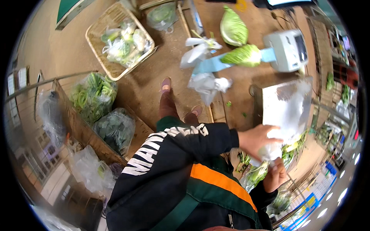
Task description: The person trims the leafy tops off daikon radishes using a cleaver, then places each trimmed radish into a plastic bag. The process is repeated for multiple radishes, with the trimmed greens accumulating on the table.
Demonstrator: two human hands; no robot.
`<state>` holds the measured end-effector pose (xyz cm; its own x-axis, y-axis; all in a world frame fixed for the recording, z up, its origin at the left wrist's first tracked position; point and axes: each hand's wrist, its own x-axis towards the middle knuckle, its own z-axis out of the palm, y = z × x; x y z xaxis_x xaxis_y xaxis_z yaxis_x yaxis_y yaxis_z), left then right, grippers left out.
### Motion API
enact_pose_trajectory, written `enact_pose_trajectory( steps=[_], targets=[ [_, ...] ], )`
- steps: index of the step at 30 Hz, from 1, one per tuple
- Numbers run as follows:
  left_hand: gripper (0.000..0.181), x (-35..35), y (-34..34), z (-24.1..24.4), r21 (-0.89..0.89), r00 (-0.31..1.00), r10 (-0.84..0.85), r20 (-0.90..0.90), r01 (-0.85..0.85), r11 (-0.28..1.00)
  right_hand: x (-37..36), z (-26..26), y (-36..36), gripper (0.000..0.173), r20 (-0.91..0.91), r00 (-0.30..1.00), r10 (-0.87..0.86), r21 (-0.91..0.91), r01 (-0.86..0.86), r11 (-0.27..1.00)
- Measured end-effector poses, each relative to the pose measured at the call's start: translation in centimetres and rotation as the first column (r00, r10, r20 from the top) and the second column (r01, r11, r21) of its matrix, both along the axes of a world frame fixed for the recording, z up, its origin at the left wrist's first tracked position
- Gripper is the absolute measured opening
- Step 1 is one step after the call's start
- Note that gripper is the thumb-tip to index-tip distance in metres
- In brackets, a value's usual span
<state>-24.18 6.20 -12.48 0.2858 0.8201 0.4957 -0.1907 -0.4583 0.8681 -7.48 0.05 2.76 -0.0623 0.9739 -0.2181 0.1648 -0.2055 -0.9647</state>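
Note:
At the near corner of a shiny metal tray (284, 106), my left hand (255, 142) reaches across from the left. Its fingers curl over a whitish plastic bag (271, 151), slightly blurred. My right hand (275, 175) pinches the bag's lower edge between thumb and bent fingers. What the bag holds cannot be made out. Leafy greens (292, 150) lie just right of the bag, and more greens in clear wrap (255, 177) are below it. Farther up the table, two pointed cabbages (234, 27) lie near a white boxy device (286, 50) with a dark panel.
White plastic bags (202, 83) and a light-blue strip (214, 64) lie along the table edge. A cream basket (131, 66) of bagged vegetables stands on the floor at upper left. Large bags of greens (94, 96) sit beside a wooden board (86, 122). A screen (289, 2) is at the top.

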Motion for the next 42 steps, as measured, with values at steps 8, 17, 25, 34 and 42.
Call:
enact_pose_trajectory(
  steps=[8,17,25,34,42],
  targets=[
    [0.022,-22.5,-8.8,-7.7,-0.547,0.874,0.015,-0.486,-0.317,0.775,-21.5,-9.6,4.8,0.018,-0.025,0.792,0.610,-0.306,-0.587,0.750],
    [0.018,-48.9,-17.9,-37.0,-0.376,0.368,0.215,-0.904,-0.927,0.005,-28.3,-26.7,3.7,0.041,-0.159,0.642,0.750,-0.626,-0.653,0.426],
    [0.067,-56.1,-8.5,-39.1,-0.307,0.159,0.496,-0.853,-0.922,-0.234,-23.7,-39.3,8.0,0.044,0.273,0.962,0.032,-0.756,0.193,0.625],
    [0.029,-36.5,-22.9,-46.1,-0.668,0.654,0.132,-0.745,-0.732,-0.138,-19.8,-44.0,5.4,0.032,0.485,0.874,0.035,-0.514,0.253,0.820],
    [0.027,-22.5,-28.7,-34.2,-0.827,0.831,0.001,-0.556,-0.553,-0.101,-15.9,-39.7,-4.6,0.043,0.845,0.249,0.473,-0.373,-0.358,0.856]
  ],
)
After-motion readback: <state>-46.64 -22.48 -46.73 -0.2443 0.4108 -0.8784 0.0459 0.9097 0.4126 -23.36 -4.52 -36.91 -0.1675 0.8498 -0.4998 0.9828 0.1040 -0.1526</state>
